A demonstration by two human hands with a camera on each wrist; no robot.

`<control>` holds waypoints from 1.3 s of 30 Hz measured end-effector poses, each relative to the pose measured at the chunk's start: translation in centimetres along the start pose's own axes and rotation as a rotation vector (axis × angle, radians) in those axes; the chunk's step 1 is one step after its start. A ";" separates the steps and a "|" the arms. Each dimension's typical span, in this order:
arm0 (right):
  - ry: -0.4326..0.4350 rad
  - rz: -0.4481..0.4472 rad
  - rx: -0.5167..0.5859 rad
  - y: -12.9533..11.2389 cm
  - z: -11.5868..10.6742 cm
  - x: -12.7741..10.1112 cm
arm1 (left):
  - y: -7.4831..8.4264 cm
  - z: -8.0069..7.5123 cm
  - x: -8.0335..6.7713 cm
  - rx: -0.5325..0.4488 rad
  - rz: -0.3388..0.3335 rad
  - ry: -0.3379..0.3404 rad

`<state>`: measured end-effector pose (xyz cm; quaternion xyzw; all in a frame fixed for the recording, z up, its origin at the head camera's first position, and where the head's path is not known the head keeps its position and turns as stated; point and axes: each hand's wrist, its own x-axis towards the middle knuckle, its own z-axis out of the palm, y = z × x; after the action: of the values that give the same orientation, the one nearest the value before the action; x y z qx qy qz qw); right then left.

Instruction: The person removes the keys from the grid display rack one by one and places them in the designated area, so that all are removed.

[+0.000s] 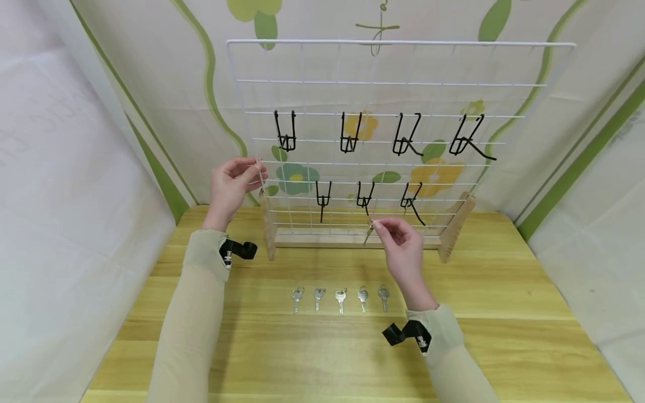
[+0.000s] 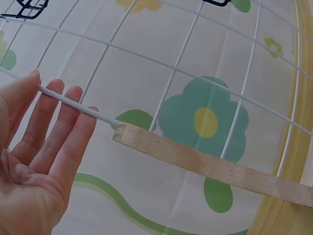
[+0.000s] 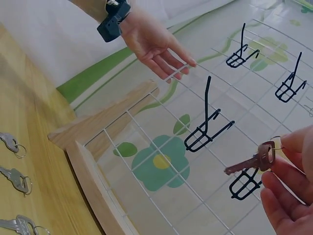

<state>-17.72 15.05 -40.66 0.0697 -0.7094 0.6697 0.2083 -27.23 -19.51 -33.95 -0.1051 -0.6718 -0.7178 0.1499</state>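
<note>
A person sat at a wooden table (image 1: pixel 504 313) facing a white wire grid panel (image 1: pixel 393 84) that stood upright in a wooden base (image 1: pixel 353 240). The left hand (image 1: pixel 233 182) was raised at the panel's left edge, its fingers (image 2: pixel 58 132) nearly straight and resting against the outer wire, steadying it without wrapping round it. The right hand (image 1: pixel 400 243) was held low in front of the panel's middle, thumb and fingertips (image 3: pixel 288 193) pinching the ring of a small key (image 3: pixel 250 160), whose blade pointed toward the grid. The key hung just below and close to a black hook (image 1: pixel 365 197) in the lower row; whether it touched the hook could not be told. Seven black hooks were clipped to the grid in two rows. Five more keys (image 1: pixel 340 298) lay in a neat line on the table, in front of the base and between the two forearms
</note>
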 end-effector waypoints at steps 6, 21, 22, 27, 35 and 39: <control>-0.011 0.014 -0.023 -1.2 -0.6 -1.1 | 0.0 0.0 0.0 -0.011 0.000 -0.003; -0.044 0.108 -0.030 0.9 -3.7 -2.0 | -0.1 0.0 0.0 -0.014 0.012 -0.002; -0.046 0.111 -0.032 1.1 -4.0 -2.0 | -0.1 0.0 0.0 -0.013 0.011 -0.002; -0.048 0.134 -0.062 2.0 -5.4 -2.2 | -0.1 0.0 0.0 -0.009 0.006 -0.001; -0.039 0.179 -0.117 3.4 -7.8 -2.3 | -0.2 0.1 0.0 -0.013 0.011 0.001; -0.062 0.221 -0.143 3.9 -9.0 -2.4 | -0.3 0.0 0.0 -0.011 0.010 0.002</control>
<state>-15.20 23.84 -45.05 -0.0031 -0.7646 0.6340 0.1159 -27.33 -19.45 -34.20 -0.1085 -0.6671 -0.7208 0.1538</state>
